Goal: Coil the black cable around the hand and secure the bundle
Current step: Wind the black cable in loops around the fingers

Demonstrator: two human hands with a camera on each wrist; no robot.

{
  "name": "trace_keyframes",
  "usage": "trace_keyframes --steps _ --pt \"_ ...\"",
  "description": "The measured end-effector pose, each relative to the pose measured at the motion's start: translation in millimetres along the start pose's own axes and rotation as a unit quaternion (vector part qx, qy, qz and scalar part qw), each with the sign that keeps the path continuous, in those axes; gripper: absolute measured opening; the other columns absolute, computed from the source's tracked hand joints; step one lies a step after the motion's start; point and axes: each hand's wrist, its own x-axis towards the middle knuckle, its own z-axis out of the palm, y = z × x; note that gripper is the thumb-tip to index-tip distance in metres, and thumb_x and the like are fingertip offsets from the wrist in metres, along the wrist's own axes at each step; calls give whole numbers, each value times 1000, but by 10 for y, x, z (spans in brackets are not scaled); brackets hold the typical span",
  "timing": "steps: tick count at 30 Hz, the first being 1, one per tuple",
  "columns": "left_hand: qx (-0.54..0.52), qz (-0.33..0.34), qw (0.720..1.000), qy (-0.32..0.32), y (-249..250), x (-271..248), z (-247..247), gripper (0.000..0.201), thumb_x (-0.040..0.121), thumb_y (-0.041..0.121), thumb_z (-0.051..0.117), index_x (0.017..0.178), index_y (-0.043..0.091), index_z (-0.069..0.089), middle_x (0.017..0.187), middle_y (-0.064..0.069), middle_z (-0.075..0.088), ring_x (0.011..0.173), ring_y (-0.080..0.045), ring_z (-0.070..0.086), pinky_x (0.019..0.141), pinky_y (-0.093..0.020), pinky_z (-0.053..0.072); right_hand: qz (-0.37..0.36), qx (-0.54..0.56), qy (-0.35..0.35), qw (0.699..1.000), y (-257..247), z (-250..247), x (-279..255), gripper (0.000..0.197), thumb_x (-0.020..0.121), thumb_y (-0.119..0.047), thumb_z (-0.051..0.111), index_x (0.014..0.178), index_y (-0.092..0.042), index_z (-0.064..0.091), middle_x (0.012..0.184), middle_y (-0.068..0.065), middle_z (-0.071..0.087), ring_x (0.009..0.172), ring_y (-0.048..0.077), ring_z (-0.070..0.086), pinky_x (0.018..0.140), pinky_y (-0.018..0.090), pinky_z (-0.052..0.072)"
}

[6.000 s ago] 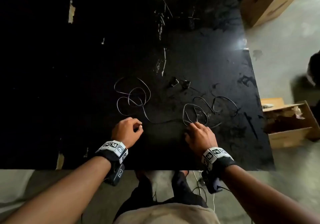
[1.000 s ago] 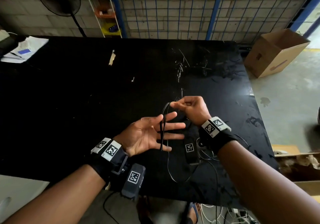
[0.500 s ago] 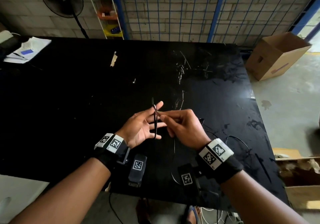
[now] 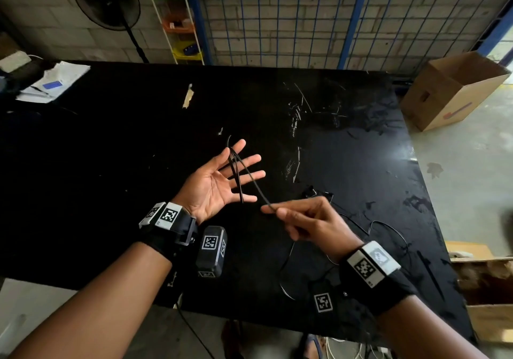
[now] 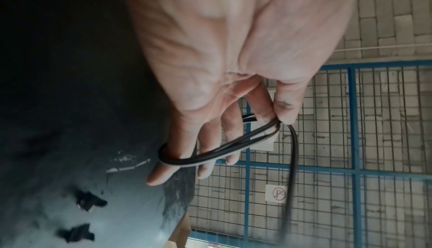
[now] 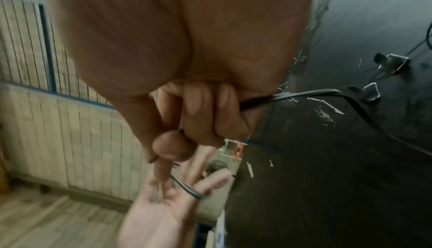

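Note:
My left hand (image 4: 222, 181) is palm up over the black table (image 4: 125, 142), its fingers straight and spread. The black cable (image 4: 238, 175) is looped around those fingers in a couple of turns. In the left wrist view my thumb pins the cable (image 5: 233, 146) against the index finger. My right hand (image 4: 308, 219) is a little nearer to me and to the right. It pinches a strand that runs from the left fingers, seen leaving its palm as the cable (image 6: 304, 94). The slack cable trails over the table at the right. Two black binder clips (image 6: 392, 61) lie just beyond the right hand.
An open cardboard box (image 4: 449, 92) stands on the floor past the table's right corner. A wooden crate (image 4: 488, 281) is at the near right. Papers (image 4: 52, 81) lie at the far left, with a fan (image 4: 105, 0) and a wire fence (image 4: 291, 17) behind.
The right hand has drawn back towards me and to the right, stretching a strand from the left fingers. The left fingers have spread wider. Six seconds ago the cable lay loose on the table.

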Motion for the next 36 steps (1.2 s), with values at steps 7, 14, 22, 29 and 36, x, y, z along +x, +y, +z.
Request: trace_keyframes --steps 7,14,22,29,36 --pt "-113 41 987 -105 95 -37 136 42 104 41 39 138 28 60 161 -21 42 146 -50 40 106 -83 28 98 37 -9 994 412 44 168 28 103 -24 59 122 -14 78 59 5 54 50 16 38 46 21 28" --pt "-191 34 955 -225 234 -158 171 41 106 33 42 141 17 56 166 -22 20 154 -53 8 111 -84 2 125 70 52 988 568 -104 277 36 84 -33 75 108 -7 82 52 1 43 46 10 32 46 20 25" --pt "-165 4 949 -268 196 -169 293 40 104 31 48 138 14 61 160 -26 40 152 -55 12 111 -85 -1 88 49 119 988 454 -158 468 37 72 -42 87 88 -10 84 55 6 47 50 19 38 51 28 28" --pt "76 -134 963 -221 -273 -174 263 43 98 34 62 134 10 65 156 -25 46 143 -52 42 115 -77 18 10 -177 109 978 -279 -395 729 28 79 -27 89 74 -3 77 53 -15 66 52 -5 60 56 11 45" --pt "214 -200 946 -141 -337 -62 226 43 103 32 54 138 9 63 146 -8 63 134 -33 60 110 -55 37 54 -309 33 949 -471 -346 763 25 82 -36 85 73 -14 81 58 -20 71 59 -12 64 54 3 43"
